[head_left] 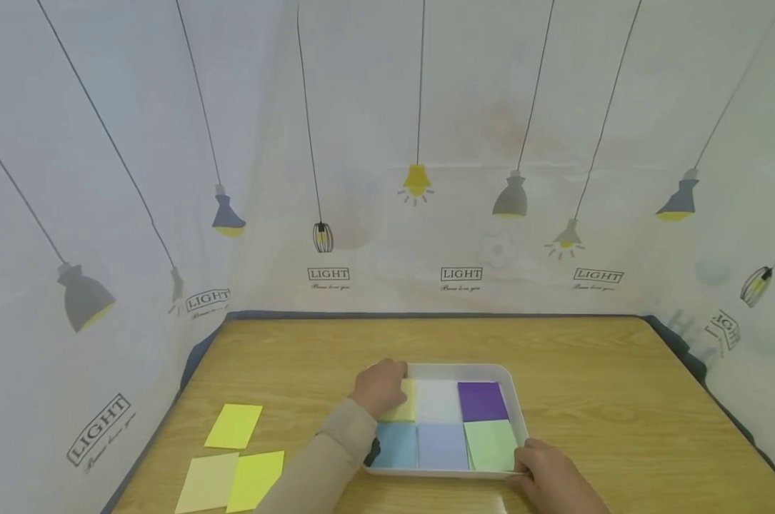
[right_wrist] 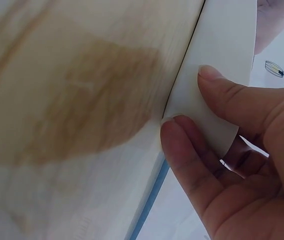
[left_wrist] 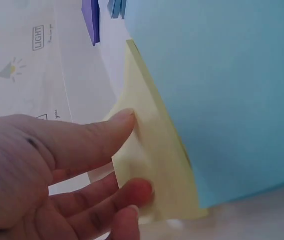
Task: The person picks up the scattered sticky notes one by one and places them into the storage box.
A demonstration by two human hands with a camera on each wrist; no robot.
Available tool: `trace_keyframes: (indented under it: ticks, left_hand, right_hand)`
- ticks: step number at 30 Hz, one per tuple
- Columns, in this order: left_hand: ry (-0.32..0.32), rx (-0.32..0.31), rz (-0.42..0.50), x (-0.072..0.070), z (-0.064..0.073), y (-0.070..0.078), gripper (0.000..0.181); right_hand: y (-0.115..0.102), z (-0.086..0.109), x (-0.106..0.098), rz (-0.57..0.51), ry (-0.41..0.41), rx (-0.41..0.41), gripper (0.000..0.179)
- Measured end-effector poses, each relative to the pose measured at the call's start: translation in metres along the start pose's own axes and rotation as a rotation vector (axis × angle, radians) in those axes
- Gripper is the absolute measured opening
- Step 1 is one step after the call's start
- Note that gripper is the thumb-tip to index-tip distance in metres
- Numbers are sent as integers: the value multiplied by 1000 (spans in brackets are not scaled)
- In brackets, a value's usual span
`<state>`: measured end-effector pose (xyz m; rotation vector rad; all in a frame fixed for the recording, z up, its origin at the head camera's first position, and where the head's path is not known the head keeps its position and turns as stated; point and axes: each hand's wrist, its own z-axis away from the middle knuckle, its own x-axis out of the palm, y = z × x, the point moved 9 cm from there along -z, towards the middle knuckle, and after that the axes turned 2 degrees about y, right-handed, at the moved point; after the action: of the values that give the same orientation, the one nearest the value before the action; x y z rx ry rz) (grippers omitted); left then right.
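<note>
A shallow white tray holds square paper pads in two rows. My left hand reaches over its far left corner and pinches a pale yellow paper pad; in the left wrist view the thumb lies on the pad's face and some fingers pass behind its edge. Right beside that pad is a blue pad. My right hand grips the tray's near right corner, thumb against the white wall and fingers at the rim. The light green pad is nearest to it.
A white pad, a purple pad and a periwinkle pad also lie in the tray. On the wooden table at left are two bright yellow squares and a beige square. A lamp-printed curtain surrounds the table.
</note>
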<state>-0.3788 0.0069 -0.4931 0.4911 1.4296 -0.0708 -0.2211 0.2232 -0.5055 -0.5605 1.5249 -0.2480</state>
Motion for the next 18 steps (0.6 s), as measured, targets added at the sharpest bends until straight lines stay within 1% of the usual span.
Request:
trace_keyframes:
  ticks: [3, 6, 10, 13, 18]
  left_hand:
    - [17, -3, 16, -1, 1, 0, 31]
    - [34, 0, 22, -3, 2, 1, 34]
    - [53, 9, 4, -6, 3, 2, 34]
    - [66, 15, -10, -7, 4, 3, 35]
    - [81, 15, -41, -5, 3, 3, 33]
  right_hand:
    - [0, 0, 0, -4, 1, -9, 30]
    - [1, 0, 1, 1, -4, 8, 30]
    - [2, -1, 3, 14, -10, 31, 31]
    - [0, -1, 2, 20, -5, 23, 31]
    - [-1, 0, 1, 14, 4, 3, 32]
